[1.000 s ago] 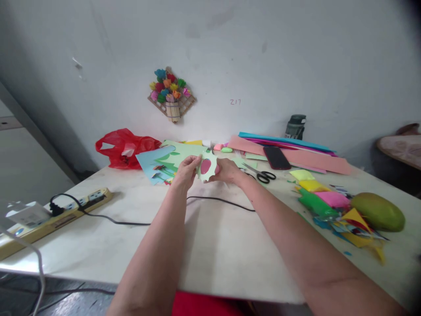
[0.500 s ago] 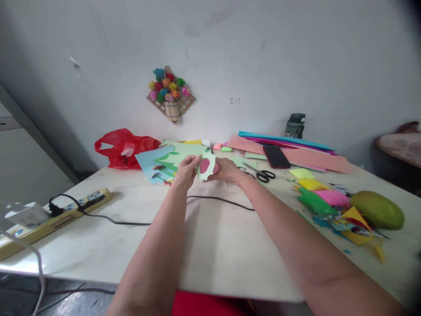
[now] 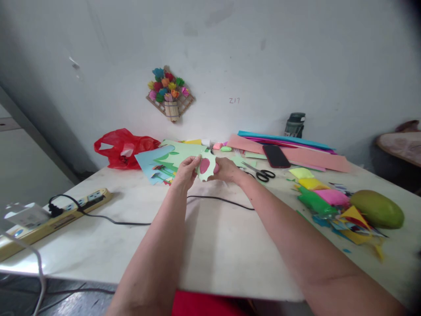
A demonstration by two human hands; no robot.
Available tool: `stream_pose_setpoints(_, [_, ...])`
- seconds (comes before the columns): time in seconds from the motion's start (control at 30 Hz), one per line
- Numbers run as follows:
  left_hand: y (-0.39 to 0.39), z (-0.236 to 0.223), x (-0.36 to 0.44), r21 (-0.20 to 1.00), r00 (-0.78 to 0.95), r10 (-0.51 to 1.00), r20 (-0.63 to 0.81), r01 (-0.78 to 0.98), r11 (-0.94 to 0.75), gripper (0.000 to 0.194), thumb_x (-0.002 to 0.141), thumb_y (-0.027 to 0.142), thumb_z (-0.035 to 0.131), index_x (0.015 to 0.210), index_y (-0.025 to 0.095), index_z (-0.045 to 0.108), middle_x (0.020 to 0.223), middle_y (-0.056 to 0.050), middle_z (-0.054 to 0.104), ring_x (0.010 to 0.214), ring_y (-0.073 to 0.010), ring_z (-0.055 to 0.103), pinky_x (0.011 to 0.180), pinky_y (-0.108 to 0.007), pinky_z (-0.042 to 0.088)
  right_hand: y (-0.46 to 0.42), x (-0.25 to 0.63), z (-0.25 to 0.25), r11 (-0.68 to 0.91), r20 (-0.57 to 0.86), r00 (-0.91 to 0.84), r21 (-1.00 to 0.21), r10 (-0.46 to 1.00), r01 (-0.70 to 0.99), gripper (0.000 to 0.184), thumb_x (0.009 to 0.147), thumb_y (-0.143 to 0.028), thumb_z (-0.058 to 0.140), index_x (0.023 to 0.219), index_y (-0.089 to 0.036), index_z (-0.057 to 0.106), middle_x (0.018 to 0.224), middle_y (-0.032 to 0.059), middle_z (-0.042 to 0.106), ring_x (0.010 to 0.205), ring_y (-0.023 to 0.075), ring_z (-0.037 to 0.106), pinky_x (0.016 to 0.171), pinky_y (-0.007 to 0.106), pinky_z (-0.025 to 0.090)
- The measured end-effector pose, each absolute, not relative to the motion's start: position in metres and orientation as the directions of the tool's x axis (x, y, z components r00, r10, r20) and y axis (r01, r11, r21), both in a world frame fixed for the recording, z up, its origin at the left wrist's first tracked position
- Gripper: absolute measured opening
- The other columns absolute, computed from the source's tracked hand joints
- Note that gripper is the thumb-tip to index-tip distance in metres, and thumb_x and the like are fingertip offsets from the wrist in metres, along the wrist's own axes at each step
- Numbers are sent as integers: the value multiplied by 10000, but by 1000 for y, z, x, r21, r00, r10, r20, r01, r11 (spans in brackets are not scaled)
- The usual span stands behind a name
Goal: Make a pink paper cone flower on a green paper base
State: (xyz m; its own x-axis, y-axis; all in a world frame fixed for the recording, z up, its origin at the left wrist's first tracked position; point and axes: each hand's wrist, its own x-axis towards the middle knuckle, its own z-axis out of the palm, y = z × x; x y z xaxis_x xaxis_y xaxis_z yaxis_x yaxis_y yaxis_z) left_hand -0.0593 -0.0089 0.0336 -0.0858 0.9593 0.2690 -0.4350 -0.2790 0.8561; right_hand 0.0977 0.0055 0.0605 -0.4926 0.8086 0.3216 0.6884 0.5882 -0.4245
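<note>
Between both hands, above the table, is a pale green paper cutout (image 3: 211, 164) with a scalloped edge. A dark pink oval patch (image 3: 204, 165) shows in its middle. My left hand (image 3: 188, 170) pinches the cutout's left edge between thumb and fingers. My right hand (image 3: 226, 170) is closed at its right side, where a rounded pink piece (image 3: 216, 168) shows by the fingers; whether that piece joins the pink patch I cannot tell. Scissors with black handles (image 3: 261, 174) lie just right of my right hand.
Green and blue paper sheets (image 3: 144, 163) and a red plastic bag (image 3: 120, 147) lie left. A phone (image 3: 276, 156) rests on coloured paper (image 3: 315, 159). Clay packets (image 3: 317, 197) and a green fruit (image 3: 376, 210) sit right. A power strip (image 3: 95, 197) has a black cord (image 3: 115, 221) crossing the table.
</note>
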Motion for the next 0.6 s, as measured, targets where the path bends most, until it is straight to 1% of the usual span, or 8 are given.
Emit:
stream_pose_setpoints(0.17, [-9, 33, -59, 863, -84, 961, 264, -424, -274, 274, 556, 316, 758, 621, 156, 545, 530, 38, 546, 449, -61, 487, 437, -186, 369, 5, 98, 61, 595, 314, -505, -428, 804, 680, 579, 490, -521, 711, 1002, -277, 593, 874, 12, 658, 820, 229, 609, 660, 296, 445])
stream_pose_setpoints(0.27, [-8, 32, -59, 856, -100, 959, 267, -433, -283, 276, 592, 378, 727, 675, 166, 571, 542, 37, 543, 447, -60, 482, 422, -184, 353, 4, 98, 62, 597, 317, -505, -430, 803, 678, 601, 485, -551, 700, 1006, -273, 591, 896, 20, 654, 845, 235, 602, 669, 303, 441])
stream_pose_setpoints(0.37, [-7, 32, -59, 839, -121, 955, 272, -456, -297, 287, 626, 422, 691, 725, 173, 589, 567, 33, 555, 451, -59, 483, 416, -184, 346, 4, 99, 62, 598, 321, -505, -441, 801, 669, 573, 499, -551, 693, 990, -274, 593, 897, 15, 655, 839, 227, 603, 664, 299, 437])
stream_pose_setpoints(0.5, [-7, 30, -58, 832, -76, 949, 305, -464, -304, 255, 614, 348, 718, 734, 161, 595, 613, 27, 578, 505, -58, 513, 494, -180, 392, 4, 100, 61, 617, 343, -513, -450, 787, 645, 537, 527, -523, 689, 997, -286, 580, 913, 0, 655, 833, 212, 604, 650, 287, 434])
stream_pose_setpoints(0.6, [-8, 30, -57, 842, -58, 946, 318, -442, -310, 235, 601, 298, 730, 729, 154, 596, 626, 25, 584, 524, -60, 517, 516, -181, 398, 5, 100, 60, 617, 347, -510, -447, 787, 648, 523, 532, -499, 696, 994, -281, 581, 913, 1, 656, 841, 214, 603, 652, 286, 432])
